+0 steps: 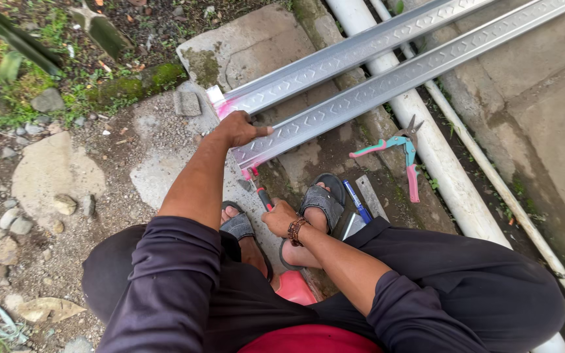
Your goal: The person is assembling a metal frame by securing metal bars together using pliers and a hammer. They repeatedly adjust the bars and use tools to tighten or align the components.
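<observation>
A: Metal channels (pixel 361 78)?
B: Two, embossed, galvanised, lying on concrete. Left hand (pixel 238 129) pressed flat on the nearer one's end.
A: Right hand (pixel 278 218)?
B: Clenched round one red-handled tool (pixel 258 189). Snips (pixel 400 153): one pair.

A cracked grey concrete slab (pixel 165 163) on the ground carries two long embossed silver metal channels (pixel 387 82) lying side by side. Near them lie teal-and-pink-handled tin snips (pixel 403 153), a blue marker pen (pixel 356 201) and white plastic pipes (pixel 443 167).

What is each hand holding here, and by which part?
The right hand grips a red-handled tool by its handle. The left hand holds nothing, pressing flat on the near metal channel close to its end.
</observation>
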